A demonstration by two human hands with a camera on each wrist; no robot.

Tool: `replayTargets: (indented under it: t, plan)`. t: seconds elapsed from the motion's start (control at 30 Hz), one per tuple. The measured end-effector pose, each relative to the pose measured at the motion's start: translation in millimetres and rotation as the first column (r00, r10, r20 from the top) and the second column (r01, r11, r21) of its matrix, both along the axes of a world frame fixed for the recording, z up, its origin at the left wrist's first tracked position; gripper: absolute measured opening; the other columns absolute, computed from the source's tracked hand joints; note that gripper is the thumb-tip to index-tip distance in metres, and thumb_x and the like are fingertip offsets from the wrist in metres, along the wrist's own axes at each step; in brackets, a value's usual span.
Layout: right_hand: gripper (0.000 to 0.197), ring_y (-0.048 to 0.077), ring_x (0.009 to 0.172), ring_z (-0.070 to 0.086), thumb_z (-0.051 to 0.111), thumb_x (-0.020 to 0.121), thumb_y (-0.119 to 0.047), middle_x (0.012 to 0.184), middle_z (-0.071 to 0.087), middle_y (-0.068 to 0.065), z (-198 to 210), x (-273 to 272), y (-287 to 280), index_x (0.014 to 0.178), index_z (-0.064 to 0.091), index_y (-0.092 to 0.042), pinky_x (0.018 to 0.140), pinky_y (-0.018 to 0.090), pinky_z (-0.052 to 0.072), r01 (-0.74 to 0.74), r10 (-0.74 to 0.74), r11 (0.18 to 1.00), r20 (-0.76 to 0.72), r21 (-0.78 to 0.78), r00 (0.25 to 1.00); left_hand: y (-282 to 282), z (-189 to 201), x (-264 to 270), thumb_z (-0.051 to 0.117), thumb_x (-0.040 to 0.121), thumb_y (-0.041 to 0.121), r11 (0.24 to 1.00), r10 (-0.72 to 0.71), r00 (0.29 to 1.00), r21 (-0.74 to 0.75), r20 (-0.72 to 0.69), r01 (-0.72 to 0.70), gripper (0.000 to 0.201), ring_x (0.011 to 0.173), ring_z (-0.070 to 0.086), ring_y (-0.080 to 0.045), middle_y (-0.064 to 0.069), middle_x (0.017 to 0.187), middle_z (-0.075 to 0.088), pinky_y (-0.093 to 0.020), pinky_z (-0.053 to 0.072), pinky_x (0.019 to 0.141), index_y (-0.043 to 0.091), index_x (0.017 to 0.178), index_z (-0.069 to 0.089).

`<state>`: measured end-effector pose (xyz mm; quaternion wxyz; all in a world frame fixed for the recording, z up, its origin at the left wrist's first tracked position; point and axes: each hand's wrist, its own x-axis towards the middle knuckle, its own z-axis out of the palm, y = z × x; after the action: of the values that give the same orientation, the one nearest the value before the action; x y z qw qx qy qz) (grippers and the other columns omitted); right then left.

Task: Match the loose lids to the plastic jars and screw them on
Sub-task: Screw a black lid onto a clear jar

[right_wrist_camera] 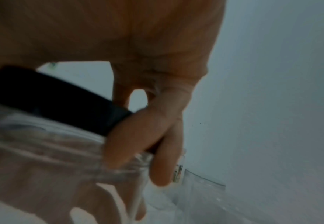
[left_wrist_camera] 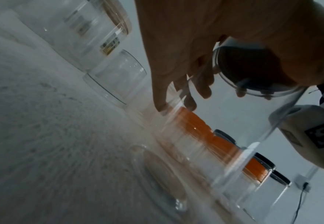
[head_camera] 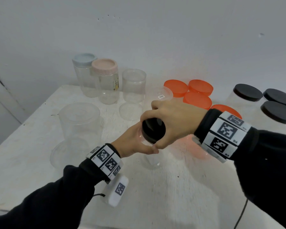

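On the worktop (head_camera: 40, 162), centre front, the left hand (head_camera: 132, 142) wraps the clear jar (head_camera: 151, 160) just below its neck. The right hand (head_camera: 173, 123) clamps the black lid (head_camera: 153, 130) from above. The jar looks light, thin-walled and slick; hold it firmly by the shoulder and turn the lid by its rim.

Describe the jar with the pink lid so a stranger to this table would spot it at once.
Start at the far left corner of the white table, against the wall, where three tall clear jars stand together. The pink-lidded jar is the middle one. A blue-lidded jar stands behind it to the left and a lidless jar to its right; only this one has a pale pink lid and a side label.
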<state>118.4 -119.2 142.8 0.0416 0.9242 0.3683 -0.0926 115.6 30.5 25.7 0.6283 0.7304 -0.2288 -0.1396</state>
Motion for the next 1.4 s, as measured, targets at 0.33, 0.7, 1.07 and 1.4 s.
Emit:
replayTargets:
  t: [0.33,0.7,1.07,1.4]
  plan:
    - [0.062,0.009,0.061,0.039,0.058,0.071,-0.065,0.074,0.036,-0.006,-8,-19,10,0.114,0.053,-0.021,0.055,0.026,0.039,0.253,-0.255,0.967,0.110,0.027,0.961,-7,-11,-11,0.084,0.062,0.004,0.988,0.144,0.990,-0.054,0.009,-0.143,0.072,0.109,0.057,-0.005,0.006,0.115,0.062,-0.016,0.047,0.083,0.022,0.122,0.048]
    - [0.078,0.016,0.093,0.046,0.080,0.065,-0.039,0.109,0.038,-0.004,19,19,7,0.132,0.039,-0.038,0.076,0.031,0.048,-0.038,0.012,0.986,-0.157,-0.164,0.987,3,3,19,0.086,0.055,0.029,0.997,-0.014,1.000,0.070,0.028,0.012,0.076,0.113,0.052,0.004,0.012,0.120,0.057,-0.011,0.042,0.090,0.036,0.119,0.044]
    - [0.073,0.011,0.081,0.044,0.079,0.055,-0.051,0.094,0.043,-0.006,11,18,0,0.119,0.047,-0.038,0.068,0.029,0.047,-0.021,0.018,0.999,-0.075,-0.043,0.997,1,-1,16,0.084,0.055,0.024,0.997,0.008,0.999,0.074,0.041,-0.011,0.072,0.108,0.055,0.004,0.011,0.113,0.061,-0.010,0.042,0.087,0.032,0.117,0.047]
    - [0.071,0.011,0.085,0.044,0.079,0.056,-0.052,0.092,0.044,-0.007,8,20,0,0.119,0.049,-0.039,0.068,0.027,0.045,-0.009,0.009,1.000,-0.079,0.005,0.997,1,0,12,0.083,0.053,0.027,0.999,0.021,0.999,0.029,0.026,-0.022,0.073,0.112,0.055,-0.001,0.011,0.116,0.061,-0.015,0.044,0.091,0.033,0.117,0.048]
